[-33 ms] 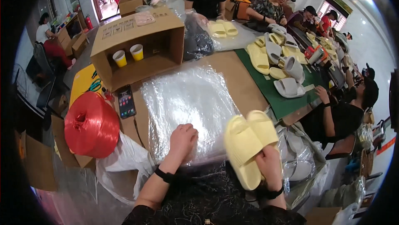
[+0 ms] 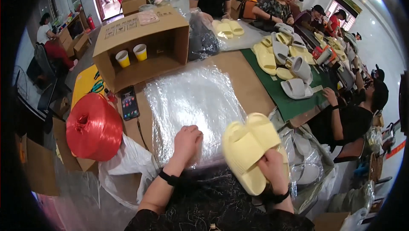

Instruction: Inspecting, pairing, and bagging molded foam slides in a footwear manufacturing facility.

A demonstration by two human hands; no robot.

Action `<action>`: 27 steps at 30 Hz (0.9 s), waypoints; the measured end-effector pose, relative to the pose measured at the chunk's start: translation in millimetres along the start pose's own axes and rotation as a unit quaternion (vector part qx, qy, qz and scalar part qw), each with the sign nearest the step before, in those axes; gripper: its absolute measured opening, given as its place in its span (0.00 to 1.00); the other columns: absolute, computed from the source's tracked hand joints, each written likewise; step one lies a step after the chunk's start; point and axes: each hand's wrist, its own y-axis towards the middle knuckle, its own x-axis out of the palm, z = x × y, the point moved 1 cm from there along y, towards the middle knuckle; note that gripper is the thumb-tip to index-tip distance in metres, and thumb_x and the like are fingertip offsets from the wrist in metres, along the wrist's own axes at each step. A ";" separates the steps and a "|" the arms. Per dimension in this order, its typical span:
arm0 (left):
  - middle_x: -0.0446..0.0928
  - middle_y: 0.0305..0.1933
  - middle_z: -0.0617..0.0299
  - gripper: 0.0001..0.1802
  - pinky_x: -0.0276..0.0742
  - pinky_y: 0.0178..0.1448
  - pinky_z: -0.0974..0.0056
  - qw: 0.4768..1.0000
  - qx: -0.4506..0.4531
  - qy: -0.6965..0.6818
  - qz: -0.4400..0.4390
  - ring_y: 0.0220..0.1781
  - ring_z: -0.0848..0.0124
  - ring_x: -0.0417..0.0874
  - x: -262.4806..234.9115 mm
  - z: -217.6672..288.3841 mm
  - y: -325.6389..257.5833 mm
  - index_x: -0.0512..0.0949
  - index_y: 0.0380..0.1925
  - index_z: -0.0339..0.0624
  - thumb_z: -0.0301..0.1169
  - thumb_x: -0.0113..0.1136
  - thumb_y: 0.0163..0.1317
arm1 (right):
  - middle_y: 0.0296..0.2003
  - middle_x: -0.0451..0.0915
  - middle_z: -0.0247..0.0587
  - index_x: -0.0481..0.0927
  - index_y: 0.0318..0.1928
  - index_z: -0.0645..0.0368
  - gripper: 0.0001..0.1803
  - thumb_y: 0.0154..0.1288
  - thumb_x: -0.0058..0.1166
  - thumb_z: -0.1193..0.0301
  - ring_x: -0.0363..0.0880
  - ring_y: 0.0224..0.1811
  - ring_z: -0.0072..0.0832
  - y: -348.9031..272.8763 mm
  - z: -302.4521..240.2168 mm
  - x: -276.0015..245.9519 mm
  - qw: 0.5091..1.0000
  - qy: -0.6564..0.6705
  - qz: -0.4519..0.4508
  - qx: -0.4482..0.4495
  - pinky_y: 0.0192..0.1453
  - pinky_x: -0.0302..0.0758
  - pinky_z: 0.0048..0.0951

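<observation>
My right hand (image 2: 272,169) grips a pair of pale yellow slide slippers (image 2: 249,148), held together side by side with their soles up, just above the table's near edge. To the left of them, my left hand (image 2: 186,141) lies with curled fingers on the near end of a stack of clear plastic bags (image 2: 191,99), pinching the top sheet. The bags lie flat on the brown table (image 2: 251,86) in front of me.
A big red twine spool (image 2: 93,126) stands at my left, with a phone (image 2: 129,102) beside it. Behind them is an open cardboard box (image 2: 140,35) holding two paper cups (image 2: 131,55). A green mat (image 2: 294,103) at right carries several slippers; other people sit along that side.
</observation>
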 end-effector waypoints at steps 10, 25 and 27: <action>0.84 0.46 0.59 0.08 0.80 0.51 0.58 0.989 -0.040 -0.109 0.088 0.46 0.57 0.84 -30.5 17.5 11.1 0.86 0.37 0.44 0.33 0.64 0.62 | 0.28 0.79 0.48 0.77 0.32 0.61 0.16 0.62 0.61 0.60 0.81 0.32 0.47 4.3 -4.6 47.9 0.968 -0.101 -0.173 -0.151 0.37 0.76 0.46; 0.85 0.50 0.67 0.07 0.80 0.55 0.61 0.968 0.181 -0.154 0.081 0.49 0.63 0.83 -57.8 59.5 -4.8 0.85 0.38 0.46 0.32 0.68 0.59 | 0.27 0.79 0.54 0.76 0.32 0.61 0.18 0.69 0.54 0.57 0.80 0.30 0.52 80.4 -27.0 142.4 0.975 -0.075 -0.080 -0.195 0.36 0.75 0.48; 0.84 0.51 0.68 0.08 0.80 0.55 0.61 0.966 0.195 -0.149 0.077 0.49 0.64 0.83 -55.5 60.8 -7.1 0.85 0.39 0.47 0.32 0.68 0.60 | 0.27 0.80 0.54 0.77 0.32 0.61 0.19 0.70 0.53 0.56 0.81 0.31 0.52 95.3 -33.5 149.4 0.972 -0.042 -0.072 -0.218 0.36 0.76 0.48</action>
